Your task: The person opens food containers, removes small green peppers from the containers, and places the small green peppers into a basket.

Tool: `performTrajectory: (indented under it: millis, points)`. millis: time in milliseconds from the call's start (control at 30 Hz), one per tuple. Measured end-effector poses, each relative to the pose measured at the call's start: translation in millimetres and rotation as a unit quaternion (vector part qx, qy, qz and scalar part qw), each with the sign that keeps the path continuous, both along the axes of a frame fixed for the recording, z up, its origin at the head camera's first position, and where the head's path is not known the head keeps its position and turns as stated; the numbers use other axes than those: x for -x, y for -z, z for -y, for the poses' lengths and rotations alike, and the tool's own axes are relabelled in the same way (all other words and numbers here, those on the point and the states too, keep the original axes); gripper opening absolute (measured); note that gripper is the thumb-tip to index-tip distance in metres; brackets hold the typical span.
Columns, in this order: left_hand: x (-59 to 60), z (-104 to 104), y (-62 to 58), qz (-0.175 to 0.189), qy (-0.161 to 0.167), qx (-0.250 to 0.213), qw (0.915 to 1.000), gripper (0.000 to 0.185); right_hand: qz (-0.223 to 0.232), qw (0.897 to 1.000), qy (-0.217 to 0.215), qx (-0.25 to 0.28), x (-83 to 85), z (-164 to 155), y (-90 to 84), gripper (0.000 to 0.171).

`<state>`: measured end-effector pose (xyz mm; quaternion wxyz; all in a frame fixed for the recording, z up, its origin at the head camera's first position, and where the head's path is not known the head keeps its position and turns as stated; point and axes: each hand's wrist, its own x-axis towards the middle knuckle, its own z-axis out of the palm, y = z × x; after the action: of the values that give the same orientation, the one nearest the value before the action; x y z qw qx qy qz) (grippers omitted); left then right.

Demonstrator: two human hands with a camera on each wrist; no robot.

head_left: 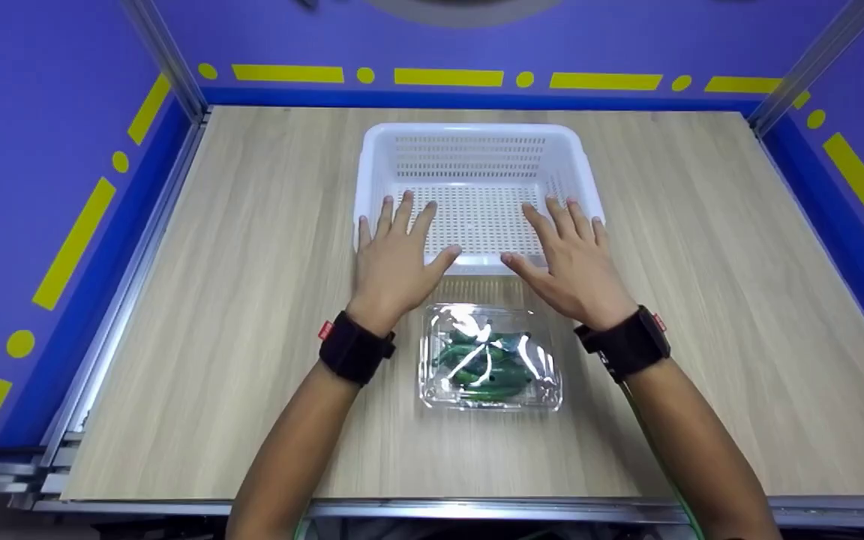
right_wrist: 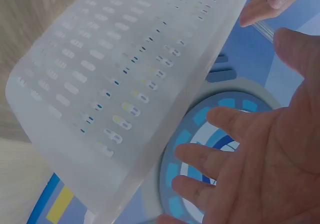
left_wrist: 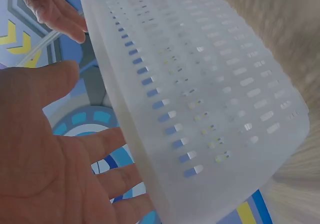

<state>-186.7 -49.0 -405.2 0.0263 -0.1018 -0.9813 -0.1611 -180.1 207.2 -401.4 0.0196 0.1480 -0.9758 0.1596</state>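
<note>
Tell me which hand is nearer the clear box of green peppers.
Right, narrowly. The right hand hovers over the box's far right corner; the left hand hovers further off its far left corner. Both spread open at the white basket's near rim.

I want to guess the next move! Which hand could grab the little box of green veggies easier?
Probably the right hand, but only just. Both hands hover open over the near rim of the white basket, and the clear box sits on the table between the wrists, slightly to the right side. Left hand is almost as near.

- basket (head_left: 477,142): white, dotted with slots
- box (head_left: 489,358): clear, green vegetables inside
- table (head_left: 252,262): pale wood grain
- walls (head_left: 42,112): purple, yellow dashes and dots
- wristbands (head_left: 353,349): black
</note>
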Motion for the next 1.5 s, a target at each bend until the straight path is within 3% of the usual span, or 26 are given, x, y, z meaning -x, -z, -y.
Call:
performTrajectory:
  millis: [267, 467, 667, 767, 900, 1167, 1500]
  points:
    - [-22.7, 7.0, 2.1, -0.029, 0.007, -0.003, 0.9996, 0.077, 0.001, 0.999, -0.031, 0.013, -21.7, -3.6, -0.3, 0.081]
    - [-45.5, 6.9, 6.6, -0.052, 0.041, -0.030, 0.9973, 0.073, -0.012, 0.998, -0.059, 0.029, -45.5, -6.2, 2.8, 0.076]
    - [-73.6, 3.8, 18.3, -0.145, 0.081, -0.088, 0.9822, 0.056, -0.023, 0.992, -0.115, 0.050, -77.0, -12.0, 13.7, 0.078]
    - [-85.7, 4.9, 25.8, -0.166, 0.106, -0.110, 0.9742, 0.051, -0.018, 0.987, -0.152, 0.054, -90.8, -18.3, 21.4, 0.086]
    - [-97.7, 9.9, 37.8, -0.145, 0.140, -0.110, 0.9733, 0.062, -0.010, 0.984, -0.170, 0.054, -101.9, -26.5, 33.7, 0.095]
    - [-111.8, 18.3, 57.2, -0.063, 0.161, -0.079, 0.9817, 0.093, -0.012, 0.983, -0.174, 0.056, -110.9, -35.0, 48.3, 0.087]
    - [-117.8, 17.0, 59.2, -0.020, 0.152, -0.061, 0.9862, 0.097, -0.028, 0.978, -0.200, 0.058, -112.4, -36.5, 51.4, 0.075]
